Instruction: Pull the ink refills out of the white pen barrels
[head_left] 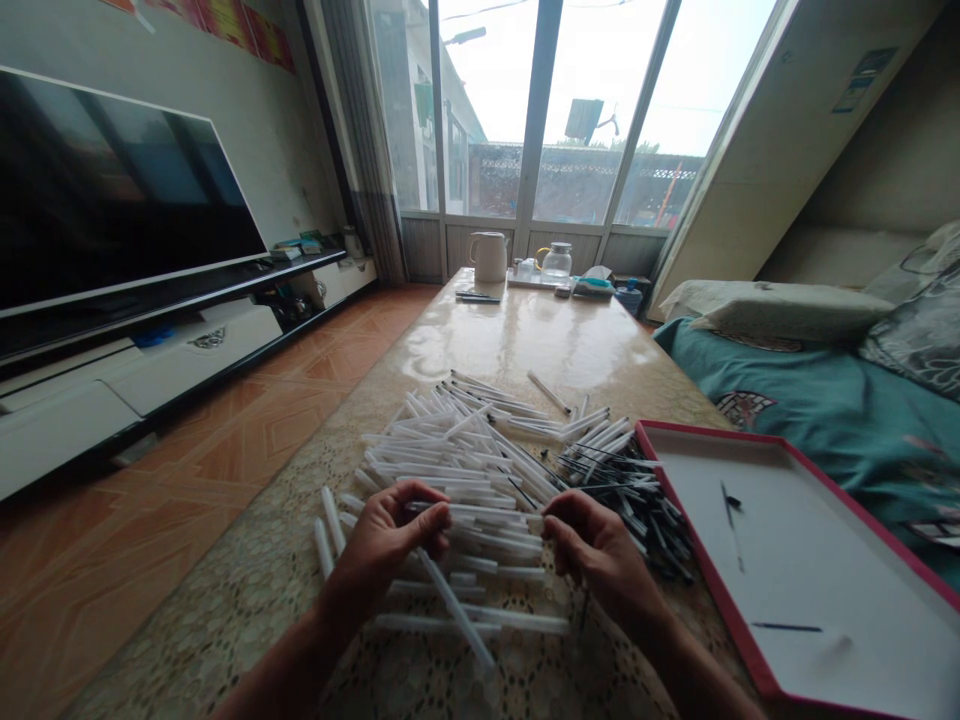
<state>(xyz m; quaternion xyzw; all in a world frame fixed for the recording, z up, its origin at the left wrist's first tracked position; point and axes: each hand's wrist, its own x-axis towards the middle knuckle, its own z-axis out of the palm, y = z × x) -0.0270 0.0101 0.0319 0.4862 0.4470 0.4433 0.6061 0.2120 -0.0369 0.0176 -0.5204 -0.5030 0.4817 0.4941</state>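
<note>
L hand [390, 535] & R hand [600, 550] both up over the near part of the table, palms down, fingers half curled, tips pinched in toward each other. Can't tell for sure if either's gripping anything: a white plastic tube [472, 511] runs btwn them right by the fingertips, but it's unclear if they're on it.

Big loose heap of white tubes [450, 450] lies under & past the hands, some tubes crossing others. Another tube [456, 608] slants under the L hand toward the near table edge. Pile of thin black-tipped refills [630, 500] sits just right of the heap, mixed in w/ it at the edge & next to R hand. One tube [548, 392] lies apart, beyond the heap.

To the right, shallow white tray w/ red rim [787, 540] on the table, 2 black refills [787, 627] lying in it. Lace cloth [247, 590] covers the near table, glossy table top [555, 340] past it. Far end: white jug [489, 257], glass teapot [556, 262], small items. Left: big TV [112, 190] on low white stand [195, 360], tile floor [187, 480]. Right: bed w/ teal cover [825, 440], pillow [787, 310]. Glass door [525, 110] behind.
</note>
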